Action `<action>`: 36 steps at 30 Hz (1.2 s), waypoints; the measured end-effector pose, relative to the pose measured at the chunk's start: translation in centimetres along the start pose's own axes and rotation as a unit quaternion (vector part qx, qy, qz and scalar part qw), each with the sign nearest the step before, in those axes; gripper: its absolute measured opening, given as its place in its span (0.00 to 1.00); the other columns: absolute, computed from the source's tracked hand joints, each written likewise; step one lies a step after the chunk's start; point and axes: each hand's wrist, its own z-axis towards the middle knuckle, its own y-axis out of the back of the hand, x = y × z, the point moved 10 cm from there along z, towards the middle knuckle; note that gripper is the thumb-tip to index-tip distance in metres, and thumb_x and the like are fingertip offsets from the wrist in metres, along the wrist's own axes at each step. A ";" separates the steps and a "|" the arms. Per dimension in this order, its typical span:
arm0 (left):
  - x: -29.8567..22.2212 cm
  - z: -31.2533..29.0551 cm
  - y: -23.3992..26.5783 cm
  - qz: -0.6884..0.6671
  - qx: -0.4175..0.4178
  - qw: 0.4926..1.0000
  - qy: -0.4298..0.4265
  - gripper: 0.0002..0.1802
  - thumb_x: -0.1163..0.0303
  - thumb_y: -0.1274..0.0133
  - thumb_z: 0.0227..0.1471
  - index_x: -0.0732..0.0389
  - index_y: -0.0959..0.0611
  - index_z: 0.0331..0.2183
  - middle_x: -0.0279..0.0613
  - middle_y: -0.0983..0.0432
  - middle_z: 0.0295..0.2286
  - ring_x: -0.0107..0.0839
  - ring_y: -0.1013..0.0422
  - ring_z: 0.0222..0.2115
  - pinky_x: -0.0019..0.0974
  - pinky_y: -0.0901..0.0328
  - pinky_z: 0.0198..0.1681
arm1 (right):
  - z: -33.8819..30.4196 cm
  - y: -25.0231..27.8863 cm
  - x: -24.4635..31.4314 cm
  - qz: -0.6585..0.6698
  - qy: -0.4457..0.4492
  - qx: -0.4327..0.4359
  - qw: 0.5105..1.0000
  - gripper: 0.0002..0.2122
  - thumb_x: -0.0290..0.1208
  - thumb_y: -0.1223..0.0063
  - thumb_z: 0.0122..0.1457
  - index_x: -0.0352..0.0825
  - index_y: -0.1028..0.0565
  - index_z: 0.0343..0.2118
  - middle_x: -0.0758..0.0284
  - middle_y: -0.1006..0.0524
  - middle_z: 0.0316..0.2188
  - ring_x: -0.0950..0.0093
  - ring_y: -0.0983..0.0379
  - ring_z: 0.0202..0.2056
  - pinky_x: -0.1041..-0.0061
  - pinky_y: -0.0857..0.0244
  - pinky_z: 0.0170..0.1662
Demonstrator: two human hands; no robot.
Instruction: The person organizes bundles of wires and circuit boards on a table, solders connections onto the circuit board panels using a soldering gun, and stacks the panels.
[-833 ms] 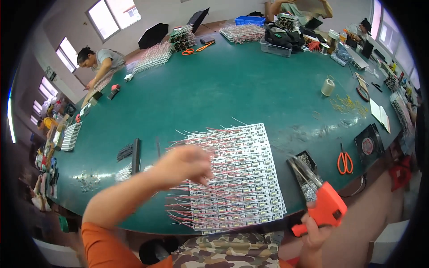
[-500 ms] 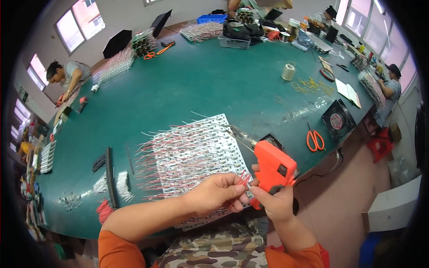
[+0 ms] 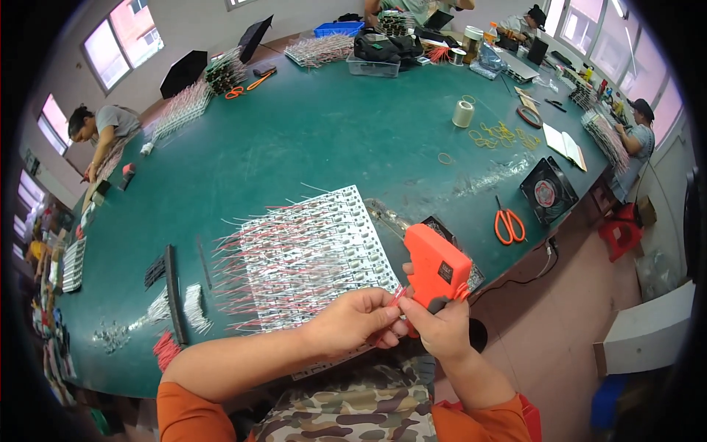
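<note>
My right hand [image 3: 447,330] is wrapped round the handle of an orange-red soldering gun [image 3: 436,264], whose thin tip points away over the board's right edge. Close against it, my left hand [image 3: 361,317] pinches a few short red wires [image 3: 398,296]; the fingers of both hands nearly meet there. Beneath and beyond my hands lies a large white circuit-board panel [image 3: 368,243] with rows of small parts. Many red and white wires [image 3: 272,254] stick out of it toward the left. The panel's near edge is partly hidden by my left forearm.
Left of the panel are a dark bar [image 3: 173,295], white wires [image 3: 195,308] and red wires [image 3: 166,349]. Orange-handled scissors [image 3: 508,225] and a black fan [image 3: 549,190] sit on the right. Farther off are a spool [image 3: 462,114] and yellow rubber bands [image 3: 501,135]. Other people work around the green table [image 3: 294,140].
The whole view has shifted slightly, moving the table's things left in the picture. My hands keep the same grips, with the red wires still pinched beside the soldering gun.
</note>
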 end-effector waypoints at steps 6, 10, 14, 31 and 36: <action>-0.6 -0.1 0.2 0.015 -0.007 1.000 0.004 0.10 0.67 0.55 0.67 0.62 0.24 0.41 0.36 0.21 0.32 0.21 0.26 0.28 0.26 0.29 0.33 | 0.5 0.4 0.3 0.007 0.017 -0.010 1.000 0.22 0.14 0.43 0.54 0.27 0.30 0.53 0.68 0.24 0.35 0.82 0.28 0.33 0.81 0.33 0.37; -0.8 0.1 0.3 0.048 -0.004 0.999 0.017 0.10 0.66 0.55 0.67 0.62 0.23 0.42 0.36 0.21 0.33 0.23 0.24 0.30 0.28 0.28 0.35 | 0.7 0.3 0.5 0.001 0.032 -0.022 0.999 0.22 0.14 0.44 0.54 0.27 0.31 0.53 0.65 0.24 0.41 0.81 0.28 0.34 0.79 0.31 0.37; -0.4 0.7 0.7 0.060 0.004 0.998 0.016 0.11 0.67 0.55 0.67 0.63 0.23 0.43 0.37 0.20 0.34 0.25 0.23 0.32 0.30 0.26 0.37 | 0.8 0.7 1.0 -0.029 0.055 -0.036 0.997 0.21 0.14 0.45 0.55 0.26 0.31 0.53 0.62 0.25 0.46 0.80 0.26 0.35 0.77 0.30 0.40; -1.9 2.2 1.1 -0.001 0.034 0.999 0.021 0.09 0.66 0.51 0.66 0.60 0.21 0.41 0.35 0.20 0.32 0.24 0.23 0.30 0.29 0.28 0.35 | 2.7 1.9 2.4 -0.032 0.081 -0.006 0.996 0.24 0.15 0.43 0.54 0.26 0.32 0.55 0.58 0.24 0.50 0.71 0.25 0.50 0.69 0.29 0.51; -2.1 2.8 0.0 0.040 0.036 0.998 0.020 0.10 0.65 0.51 0.66 0.61 0.21 0.40 0.34 0.20 0.33 0.23 0.23 0.30 0.28 0.28 0.34 | 2.9 1.4 0.7 -0.009 0.006 0.021 1.000 0.24 0.16 0.41 0.55 0.27 0.34 0.55 0.61 0.25 0.49 0.76 0.25 0.42 0.75 0.29 0.46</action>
